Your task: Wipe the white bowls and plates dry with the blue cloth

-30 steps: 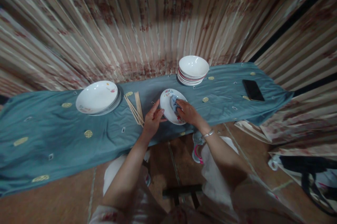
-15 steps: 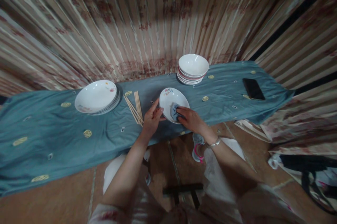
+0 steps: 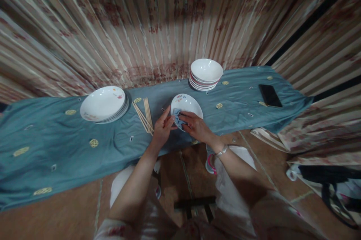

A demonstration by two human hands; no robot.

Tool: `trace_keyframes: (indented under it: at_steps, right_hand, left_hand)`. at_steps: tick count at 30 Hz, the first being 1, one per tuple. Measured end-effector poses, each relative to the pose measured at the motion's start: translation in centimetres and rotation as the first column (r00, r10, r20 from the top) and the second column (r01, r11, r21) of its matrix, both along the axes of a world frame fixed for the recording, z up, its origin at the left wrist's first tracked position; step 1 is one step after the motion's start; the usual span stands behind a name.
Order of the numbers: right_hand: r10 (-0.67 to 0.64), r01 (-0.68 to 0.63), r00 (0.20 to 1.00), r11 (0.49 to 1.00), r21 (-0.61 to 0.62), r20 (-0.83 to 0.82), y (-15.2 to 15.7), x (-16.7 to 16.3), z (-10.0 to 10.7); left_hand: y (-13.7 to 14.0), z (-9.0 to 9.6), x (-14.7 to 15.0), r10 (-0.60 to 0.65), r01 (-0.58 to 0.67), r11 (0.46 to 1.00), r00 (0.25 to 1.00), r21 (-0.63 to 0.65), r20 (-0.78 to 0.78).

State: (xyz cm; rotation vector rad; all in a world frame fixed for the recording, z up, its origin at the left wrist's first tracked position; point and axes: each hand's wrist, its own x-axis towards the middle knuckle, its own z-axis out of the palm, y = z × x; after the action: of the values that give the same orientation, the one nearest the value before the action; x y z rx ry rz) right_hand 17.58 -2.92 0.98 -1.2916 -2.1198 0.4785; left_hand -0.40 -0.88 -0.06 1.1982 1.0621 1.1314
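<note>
Gripping the white dish (image 3: pixel 193 105) by its left side, the left hand (image 3: pixel 163 129) had its thumb up by the rim and its fingers curled round the outside. And there, in the dish, was the right hand (image 3: pixel 197 127), fingers closed on a crumpled blue cloth (image 3: pixel 177 115), pressing it to the inner surface, low on the left, right up near the left thumb! A silver bracelet (image 3: pixel 222 150) circled that right wrist. The dish itself, coloured flowers near its far rim, was tilted toward the person over the near edge of the table; whether its base touched the teal tablecloth (image 3: pixel 239 101), I couldn't tell from where I stood. Just left of the left hand lay the wooden chopsticks (image 3: pixel 143 116), two bunches drawing close together at their near ends. Farther left sat a stack of plates (image 3: pixel 103 103), the top one flowered at the rim. Beyond the dish, slightly to the right, rose a stack of bowls (image 3: pixel 206 71), and well apart on the right lay a dark phone (image 3: pixel 270 95). Behind everything hung the pleated, red-patterned curtain (image 3: pixel 158 18).
</note>
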Motion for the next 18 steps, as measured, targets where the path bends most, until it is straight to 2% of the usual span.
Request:
trace_keyframes:
  at_steps: [11,18]
  right_hand:
    - [-0.008,0.006,1.0,0.995,0.096,0.011,3.4,-1.0,-1.1]
    - [-0.104,0.102,0.994,0.991,0.088,0.02,5.0,-0.5,-1.8]
  left_hand:
    - [-0.1,-0.2,-0.3,-0.024,0.024,0.999,1.0,0.027,-0.018]
    - [-0.1,-0.2,-0.2,-0.042,0.042,0.999,0.999,0.024,-0.003]
